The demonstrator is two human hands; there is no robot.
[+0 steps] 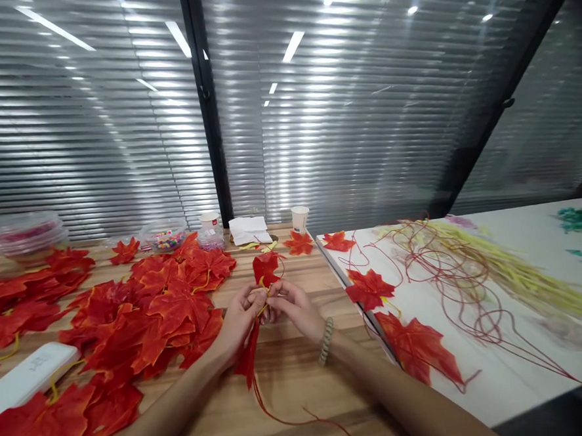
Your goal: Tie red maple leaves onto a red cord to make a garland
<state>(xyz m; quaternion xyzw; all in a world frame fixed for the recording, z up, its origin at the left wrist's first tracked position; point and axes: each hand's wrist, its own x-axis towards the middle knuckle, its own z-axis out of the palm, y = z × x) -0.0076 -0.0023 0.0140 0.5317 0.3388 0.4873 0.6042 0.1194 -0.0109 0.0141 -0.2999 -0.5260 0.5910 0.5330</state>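
My left hand [240, 318] and my right hand [292, 308] meet over the wooden table [300, 375], fingers pinched together on a red artificial maple leaf [266, 267] and its yellow stem. That leaf stands up above the fingers. A second red leaf [248, 359] hangs below my left hand, and a thin red string [293, 420] trails from it toward the near edge. A beaded bracelet [325, 341] is on my right wrist.
A big pile of red leaves [143, 312] covers the table's left. A white board [502, 369] at right carries leaves, tangled red strings [452, 280] and yellow stems [516, 276]. Paper cups [299, 219], bead tubs [166, 237], tissues and a white case [27, 377] lie about.
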